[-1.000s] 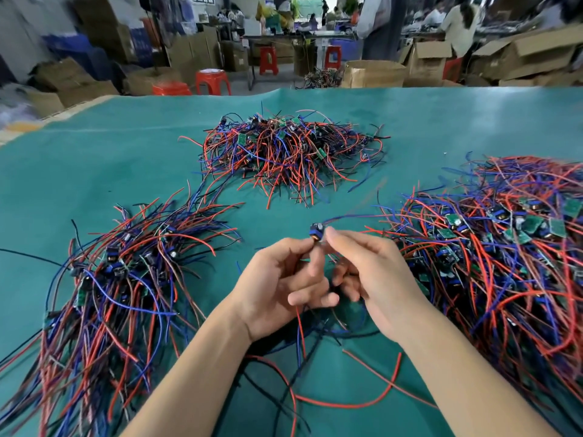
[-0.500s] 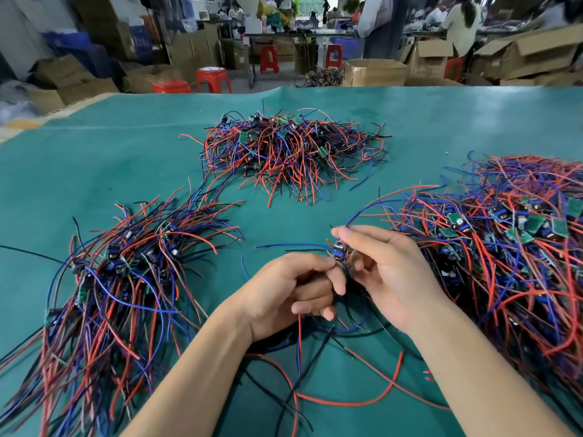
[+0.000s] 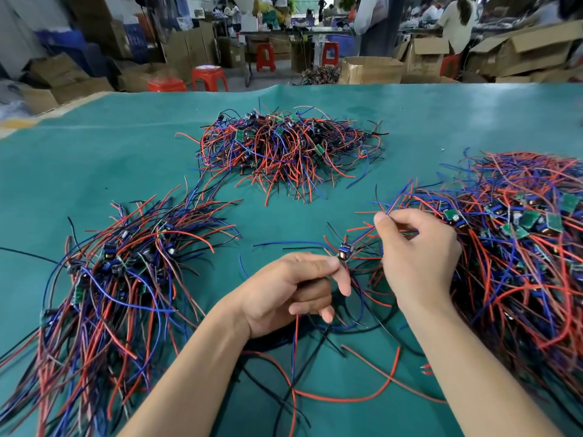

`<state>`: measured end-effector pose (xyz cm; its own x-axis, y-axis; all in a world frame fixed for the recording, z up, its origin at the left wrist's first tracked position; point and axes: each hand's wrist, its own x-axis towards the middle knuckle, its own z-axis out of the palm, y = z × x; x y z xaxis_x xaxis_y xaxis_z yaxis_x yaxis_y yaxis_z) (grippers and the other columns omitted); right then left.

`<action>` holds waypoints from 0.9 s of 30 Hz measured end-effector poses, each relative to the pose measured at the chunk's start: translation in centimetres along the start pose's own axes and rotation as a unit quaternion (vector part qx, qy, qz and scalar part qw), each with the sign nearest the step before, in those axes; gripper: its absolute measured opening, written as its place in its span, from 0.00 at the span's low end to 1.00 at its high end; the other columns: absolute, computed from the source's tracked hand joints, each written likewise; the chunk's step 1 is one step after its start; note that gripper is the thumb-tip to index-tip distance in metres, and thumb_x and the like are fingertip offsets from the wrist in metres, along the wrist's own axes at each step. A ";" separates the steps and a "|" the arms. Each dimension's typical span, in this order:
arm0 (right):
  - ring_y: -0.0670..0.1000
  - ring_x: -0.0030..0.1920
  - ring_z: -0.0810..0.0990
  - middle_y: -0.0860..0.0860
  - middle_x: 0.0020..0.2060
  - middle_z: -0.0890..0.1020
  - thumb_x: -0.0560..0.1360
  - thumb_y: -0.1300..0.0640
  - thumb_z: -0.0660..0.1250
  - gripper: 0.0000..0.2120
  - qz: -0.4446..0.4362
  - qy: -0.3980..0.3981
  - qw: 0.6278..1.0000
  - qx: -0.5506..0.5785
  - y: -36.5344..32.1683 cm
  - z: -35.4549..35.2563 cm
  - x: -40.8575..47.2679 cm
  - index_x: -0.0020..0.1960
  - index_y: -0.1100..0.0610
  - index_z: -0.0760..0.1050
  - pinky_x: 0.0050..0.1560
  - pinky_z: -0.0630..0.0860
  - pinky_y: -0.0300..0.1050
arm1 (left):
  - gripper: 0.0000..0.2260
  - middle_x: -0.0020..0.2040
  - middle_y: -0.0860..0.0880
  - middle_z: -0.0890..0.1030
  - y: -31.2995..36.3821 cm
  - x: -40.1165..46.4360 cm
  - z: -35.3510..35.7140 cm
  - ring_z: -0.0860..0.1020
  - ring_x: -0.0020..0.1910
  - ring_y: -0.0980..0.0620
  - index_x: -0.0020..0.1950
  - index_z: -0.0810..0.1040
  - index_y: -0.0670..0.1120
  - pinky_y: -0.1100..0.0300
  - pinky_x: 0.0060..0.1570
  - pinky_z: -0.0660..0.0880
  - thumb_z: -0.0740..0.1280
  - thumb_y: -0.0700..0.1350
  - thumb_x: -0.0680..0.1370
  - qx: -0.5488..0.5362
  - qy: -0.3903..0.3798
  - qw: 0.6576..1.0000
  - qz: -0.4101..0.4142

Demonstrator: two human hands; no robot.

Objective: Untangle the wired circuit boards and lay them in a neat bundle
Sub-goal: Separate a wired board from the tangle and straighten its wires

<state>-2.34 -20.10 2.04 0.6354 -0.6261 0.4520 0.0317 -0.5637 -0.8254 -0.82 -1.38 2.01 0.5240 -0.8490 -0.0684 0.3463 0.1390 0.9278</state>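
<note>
From the head camera, the left hand [image 3: 293, 288] pinches a small circuit board [image 3: 344, 250] at thumb and forefinger, while the right hand [image 3: 416, 250], up and to the right of it, pinches that board's blue wire [image 3: 362, 236]. The wire runs diagonally from board to right fingertips, so drawing it straight looks like the right hand's job. The tangled pile [image 3: 517, 247] lies just right of the hands; the neater bundle [image 3: 126, 272], wires running toward the viewer, lies left, nearer the left hand. All rest on a green table mat [image 3: 94, 159]; cardboard boxes [image 3: 372, 69] and red stools [image 3: 209, 77] stand beyond.
</note>
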 end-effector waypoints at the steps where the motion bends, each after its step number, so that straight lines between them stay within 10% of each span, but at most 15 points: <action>1: 0.56 0.40 0.80 0.53 0.39 0.85 0.75 0.51 0.73 0.08 -0.016 0.025 0.999 -0.015 0.0 -0.3 0.2 0.44 0.56 0.85 0.47 0.71 0.44 | 0.14 0.23 0.54 0.56 0.0 0.0 0.0 0.56 0.21 0.54 0.44 0.79 0.40 0.59 0.38 0.76 0.60 0.46 0.82 0.004 -0.002 1.000 0.001; 5: 0.60 0.41 0.80 0.56 0.41 0.85 0.77 0.52 0.71 0.09 0.004 0.076 0.997 -0.015 0.1 -1.2 1.1 0.46 0.58 0.83 0.48 0.72 0.49 | 0.14 0.23 0.54 0.56 0.0 0.0 0.0 0.57 0.21 0.55 0.44 0.79 0.40 0.58 0.39 0.76 0.60 0.46 0.83 0.016 -0.011 1.000 0.007; 9: 0.50 0.19 0.72 0.45 0.23 0.73 0.81 0.54 0.67 0.15 0.153 0.085 0.951 0.257 -0.9 -2.1 1.7 0.36 0.55 0.73 0.21 0.65 0.39 | 0.13 0.23 0.55 0.56 -0.2 0.1 0.0 0.55 0.22 0.53 0.47 0.79 0.40 0.58 0.40 0.76 0.60 0.46 0.83 0.002 0.001 1.000 0.009; 15: 0.46 0.22 0.76 0.50 0.31 0.76 0.84 0.58 0.60 0.12 0.207 0.115 0.905 0.353 -1.2 -2.9 1.5 0.43 0.55 0.77 0.19 0.65 0.36 | 0.13 0.24 0.55 0.54 -0.3 0.2 -0.1 0.55 0.22 0.56 0.53 0.80 0.43 0.57 0.38 0.76 0.59 0.48 0.84 -0.039 0.061 0.997 0.014; 21: 0.44 0.33 0.79 0.45 0.31 0.82 0.75 0.43 0.66 0.16 0.082 -0.206 0.956 0.190 -2.7 0.5 -3.2 0.39 0.55 0.82 0.34 0.74 0.46 | 0.12 0.24 0.54 0.57 -0.2 0.2 0.3 0.58 0.24 0.54 0.54 0.80 0.44 0.58 0.34 0.76 0.59 0.48 0.83 -0.054 0.070 0.995 0.038; 27: 0.46 0.31 0.68 0.43 0.26 0.70 0.77 0.47 0.69 0.18 -0.025 -0.262 0.948 0.180 -2.7 0.3 -3.4 0.35 0.59 0.76 0.35 0.68 0.48 | 0.19 0.23 0.53 0.60 -0.4 0.4 0.2 0.61 0.24 0.55 0.63 0.71 0.30 0.58 0.37 0.78 0.58 0.46 0.84 -0.025 0.072 0.997 0.032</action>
<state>-4.38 -16.27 2.62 0.9190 -0.1974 0.3414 0.2732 -0.3055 -0.9121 -0.95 -1.85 1.74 0.6507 -0.7566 -0.0653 0.3460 0.2188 0.9123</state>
